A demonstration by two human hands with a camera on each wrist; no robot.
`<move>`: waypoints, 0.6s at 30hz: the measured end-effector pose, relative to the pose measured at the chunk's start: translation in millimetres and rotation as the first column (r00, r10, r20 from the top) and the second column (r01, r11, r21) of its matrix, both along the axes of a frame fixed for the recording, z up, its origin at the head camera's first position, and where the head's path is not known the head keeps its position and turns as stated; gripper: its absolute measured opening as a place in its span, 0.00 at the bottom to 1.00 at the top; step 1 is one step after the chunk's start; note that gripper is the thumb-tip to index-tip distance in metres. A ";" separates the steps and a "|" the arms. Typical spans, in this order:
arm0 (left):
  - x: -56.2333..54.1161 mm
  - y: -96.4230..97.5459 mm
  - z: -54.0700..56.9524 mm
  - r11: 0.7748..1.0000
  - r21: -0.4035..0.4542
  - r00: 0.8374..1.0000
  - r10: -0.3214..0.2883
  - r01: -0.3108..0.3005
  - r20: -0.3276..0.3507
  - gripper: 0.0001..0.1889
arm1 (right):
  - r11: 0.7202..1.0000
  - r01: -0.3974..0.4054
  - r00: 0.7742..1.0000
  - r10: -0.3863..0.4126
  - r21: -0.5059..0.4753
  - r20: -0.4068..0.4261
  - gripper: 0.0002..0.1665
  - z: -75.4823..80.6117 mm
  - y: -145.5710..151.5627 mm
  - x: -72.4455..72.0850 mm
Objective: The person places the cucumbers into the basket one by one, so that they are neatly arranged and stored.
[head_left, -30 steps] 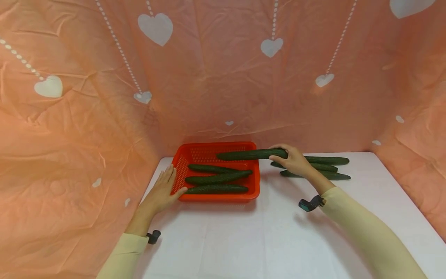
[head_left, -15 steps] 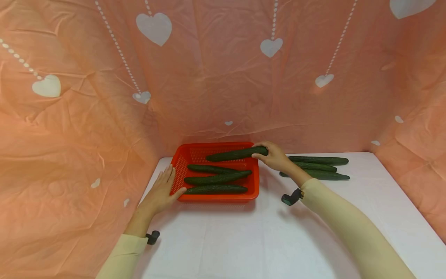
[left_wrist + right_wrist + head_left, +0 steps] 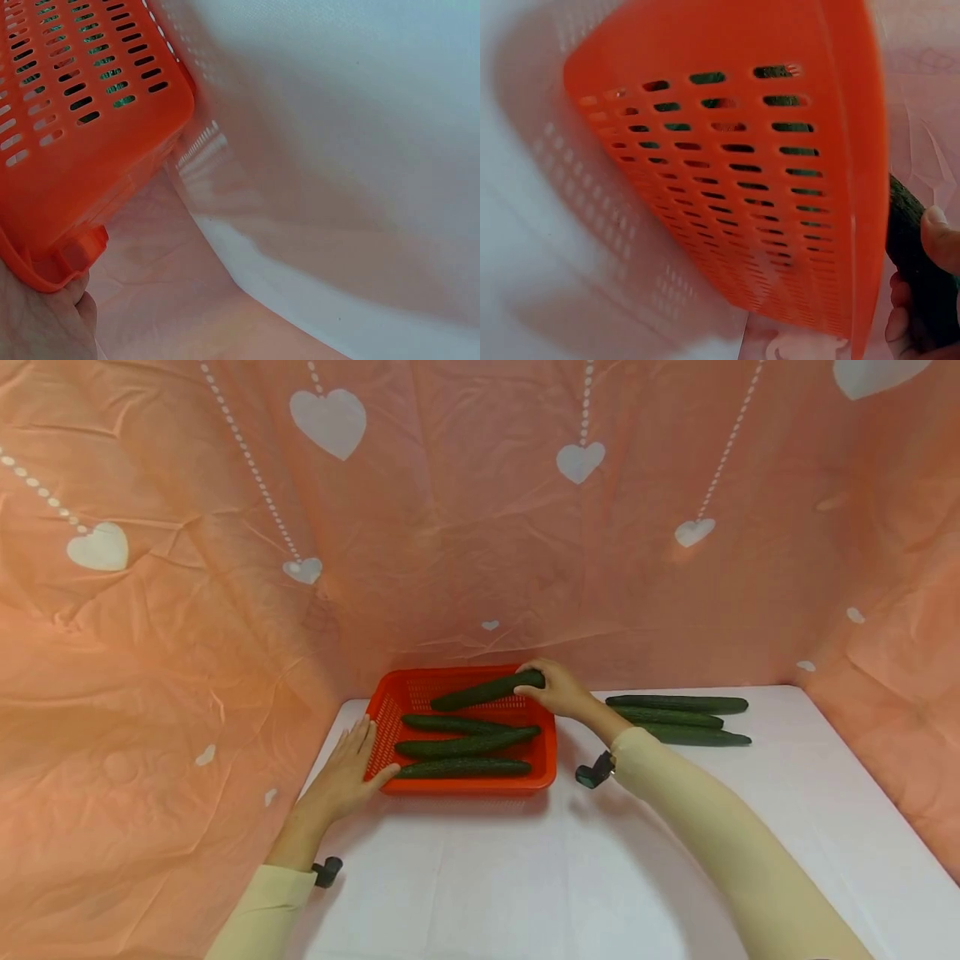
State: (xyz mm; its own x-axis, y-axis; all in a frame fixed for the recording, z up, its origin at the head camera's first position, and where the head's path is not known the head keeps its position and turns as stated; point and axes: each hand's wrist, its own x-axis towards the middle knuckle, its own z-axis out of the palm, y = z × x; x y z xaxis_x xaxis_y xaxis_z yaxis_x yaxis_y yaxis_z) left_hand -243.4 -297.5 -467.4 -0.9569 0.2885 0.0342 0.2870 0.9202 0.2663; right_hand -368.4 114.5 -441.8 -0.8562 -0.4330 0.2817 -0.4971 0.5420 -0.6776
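Observation:
My right hand [image 3: 558,689] grips one end of a dark green cucumber [image 3: 483,692]. The cucumber slants over the back of a red plastic basket [image 3: 468,787], its free end pointing left and down. Beyond the rim in the right wrist view, thumb and fingers hold the cucumber [image 3: 915,259]. At the basket's left side, my left hand [image 3: 347,774] rests on the rim with fingers straight and thumb spread. Three cucumbers lie inside: a back one [image 3: 450,723], a middle one [image 3: 468,743] and a front one [image 3: 465,767]. Much of the left hand is out of the left wrist view.
Right of the basket, three more cucumbers [image 3: 675,718] lie side by side on the white table [image 3: 495,877]. An orange-pink cloth [image 3: 465,543] with white hearts hangs behind and along both sides. The basket's slotted wall [image 3: 727,150] fills much of the right wrist view.
My right hand has carried the cucumber leftward over the basket, and its free end has tilted downward. The left hand has stayed at the rim.

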 end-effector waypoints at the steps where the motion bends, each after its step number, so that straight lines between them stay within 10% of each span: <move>1: -0.1 -0.1 -0.1 1.000 0.000 1.000 0.000 0.000 -0.001 0.54 | 1.000 -0.001 1.000 0.001 0.005 0.003 0.25 0.4 -1.9 -1.5; 18: -1.0 -0.9 -1.5 1.000 -0.005 1.000 -0.008 0.008 -0.018 0.54 | 0.999 -0.022 0.998 0.020 0.033 0.067 0.26 -3.1 -31.1 -5.1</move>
